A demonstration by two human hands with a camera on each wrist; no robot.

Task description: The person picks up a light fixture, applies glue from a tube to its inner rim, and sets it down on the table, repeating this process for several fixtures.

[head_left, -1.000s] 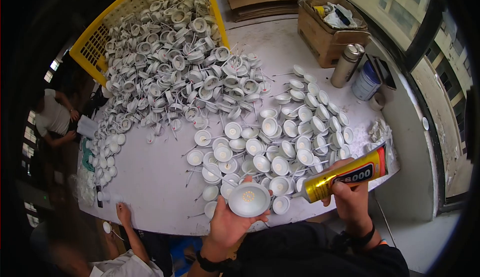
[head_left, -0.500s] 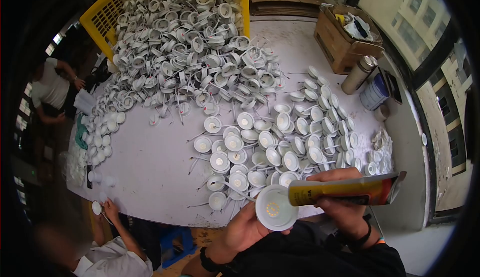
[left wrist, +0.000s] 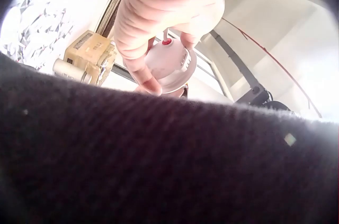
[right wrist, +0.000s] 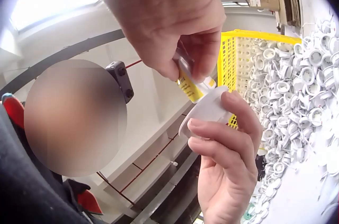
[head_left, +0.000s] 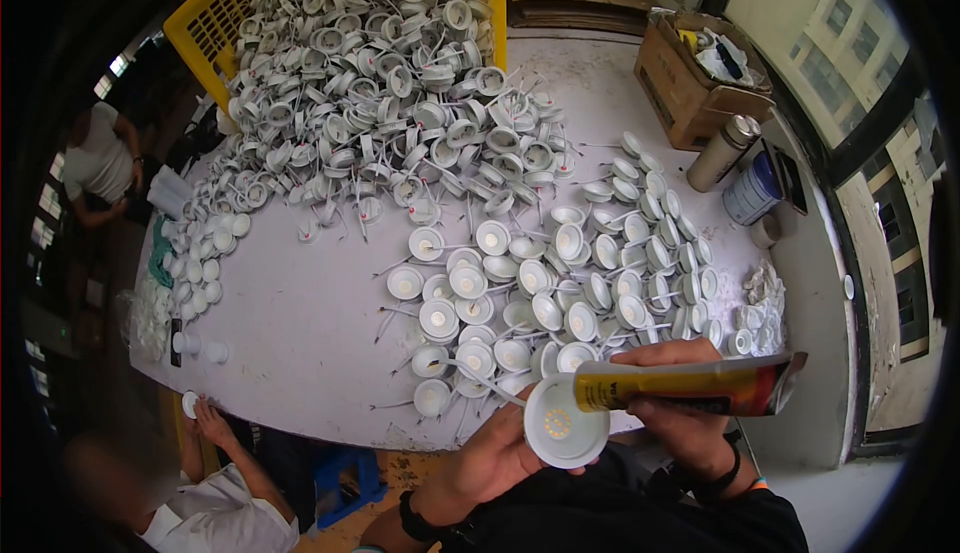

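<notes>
My left hand (head_left: 490,458) holds a round white lamp housing (head_left: 565,421) from below, its open face up with a yellowish LED disc inside. The same housing (left wrist: 169,65) shows from behind in the left wrist view, gripped by my fingers (left wrist: 140,70). My right hand (head_left: 680,408) grips a yellow glue tube (head_left: 690,383) lying roughly level, its nozzle end touching the housing's upper rim. In the right wrist view the tube (right wrist: 193,84) meets the housing (right wrist: 209,110) between both hands.
Several white housings (head_left: 540,283) lie in rows on the white table (head_left: 300,333); a large pile (head_left: 390,103) spills from a yellow crate (head_left: 220,23). A cardboard box (head_left: 700,83), a steel flask (head_left: 722,153) and a tin (head_left: 752,191) stand at right. Other people sit at left.
The tube swung from tilted upward to level and its nozzle came onto the housing. My left hand carried the housing right and lower, toward the table's near edge.
</notes>
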